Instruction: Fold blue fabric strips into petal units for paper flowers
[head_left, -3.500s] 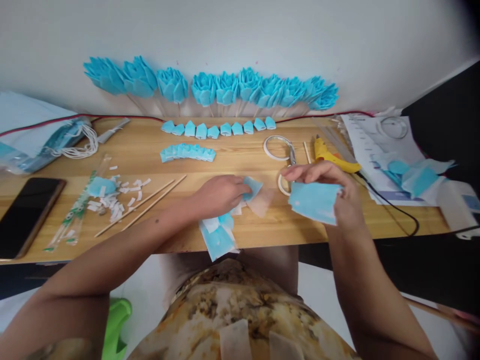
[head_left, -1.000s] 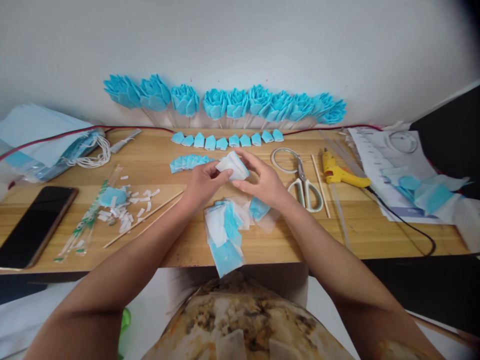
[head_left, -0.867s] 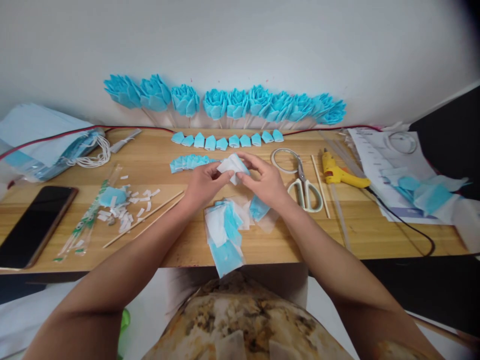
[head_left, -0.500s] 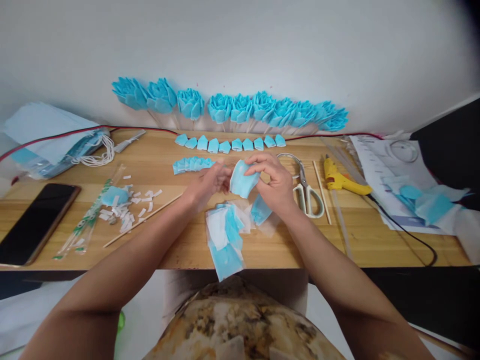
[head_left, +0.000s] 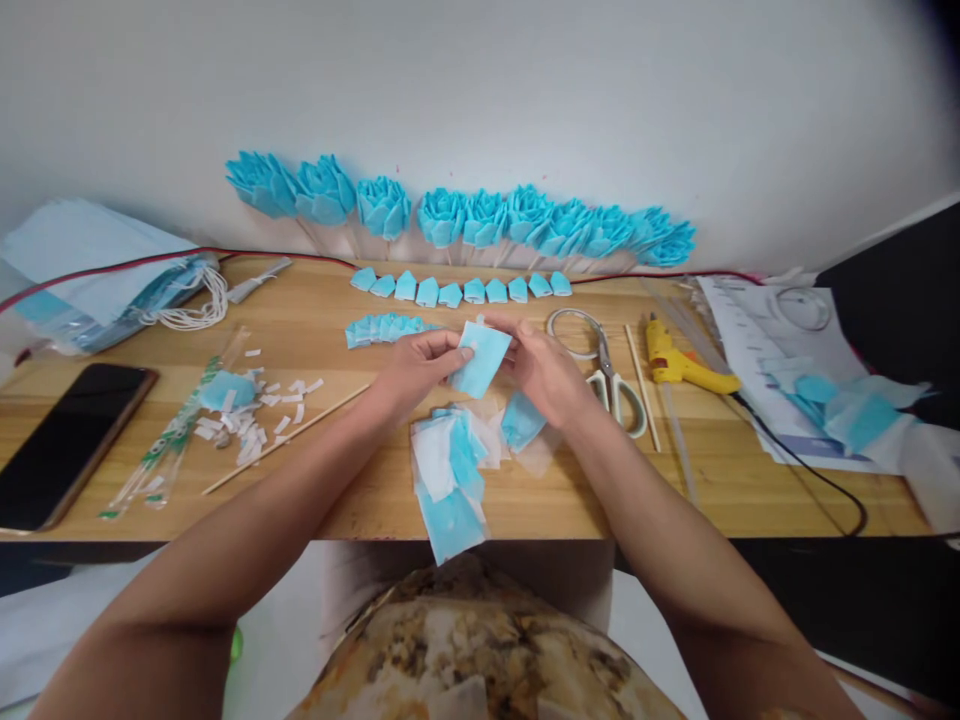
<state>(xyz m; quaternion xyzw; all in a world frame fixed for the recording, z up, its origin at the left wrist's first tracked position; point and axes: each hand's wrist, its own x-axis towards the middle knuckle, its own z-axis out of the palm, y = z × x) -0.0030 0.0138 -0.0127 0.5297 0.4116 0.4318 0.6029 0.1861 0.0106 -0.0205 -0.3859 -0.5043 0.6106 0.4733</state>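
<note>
A squarish light-blue piece of non-woven fabric [head_left: 486, 360] is held up above the table, its flat face toward me. My left hand [head_left: 416, 368] pinches its left edge, thumb in front. My right hand [head_left: 549, 372] has its fingers closed at the upper right edge, partly behind the piece. Below lie several loose blue and white fabric cuttings [head_left: 454, 500], some reaching past the table's front edge. Another blue cutting [head_left: 521, 420] lies under my right hand. Just beyond my left hand is a row of overlapping folded blue petals [head_left: 382, 329].
Blue fabric flowers [head_left: 484, 217] on sticks lean at the wall, behind a row of folded petals [head_left: 474, 291]. To the right are scissors [head_left: 607, 365], a wooden stick [head_left: 643, 385] and a yellow glue gun [head_left: 690, 368]. A phone [head_left: 71, 440] and white scraps [head_left: 251, 430] lie left.
The blue piece was curved and held mainly by my right hand. Now it is flat toward me, and my left hand has come in to pinch its left edge.
</note>
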